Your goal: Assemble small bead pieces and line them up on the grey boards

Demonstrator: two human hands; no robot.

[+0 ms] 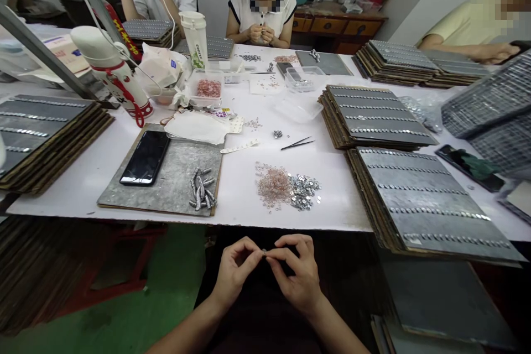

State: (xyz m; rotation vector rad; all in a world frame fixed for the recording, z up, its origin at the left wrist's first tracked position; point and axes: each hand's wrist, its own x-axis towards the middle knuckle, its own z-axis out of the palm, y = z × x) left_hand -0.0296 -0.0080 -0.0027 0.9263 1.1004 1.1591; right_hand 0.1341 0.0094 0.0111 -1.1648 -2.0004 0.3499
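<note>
Lower centre of frame, below the counter edge: your left hand and right hand meet fingertip to fingertip, both pinching one tiny metal piece. Loose pink and silver pieces lie above.

left hand and right hand raised, fingertips pinched together

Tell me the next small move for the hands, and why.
Probably press the fingertips together to seat the tiny metal piece: the left hand and right hand both pinch it below the table edge, and the heap of pink and silver small parts lies untouched.
</note>
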